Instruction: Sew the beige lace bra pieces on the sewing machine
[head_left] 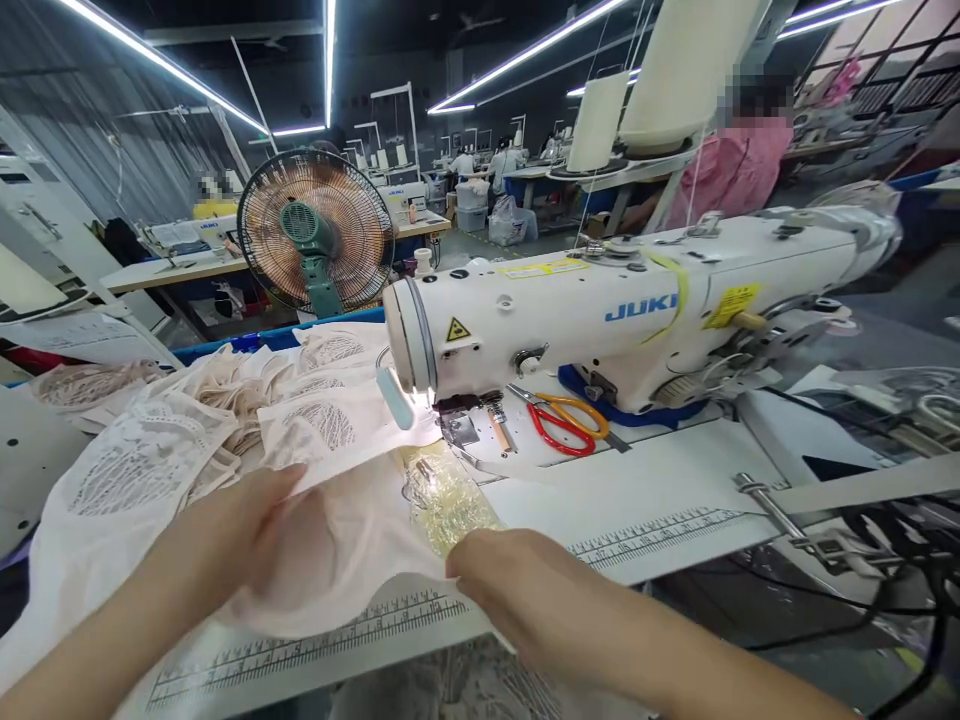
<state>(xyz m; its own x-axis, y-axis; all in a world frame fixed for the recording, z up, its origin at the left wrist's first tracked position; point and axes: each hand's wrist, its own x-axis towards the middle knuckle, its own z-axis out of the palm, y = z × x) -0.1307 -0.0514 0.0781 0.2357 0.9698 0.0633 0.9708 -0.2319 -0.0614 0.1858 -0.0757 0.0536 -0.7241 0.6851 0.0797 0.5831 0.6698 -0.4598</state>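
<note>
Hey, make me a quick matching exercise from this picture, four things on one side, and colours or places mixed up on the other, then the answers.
1. Scissors
2. Fan
3. Left hand
4. Sewing machine

A. On the garment
B. Red-and-orange-handled
C. White, blue-lettered
D. Green in the middle

Pairs: 1-B, 2-D, 3-A, 4-C

Right hand (517, 580), lower centre: I can't see most fingers | large thread cone (679, 80), upper right: top cut off
</note>
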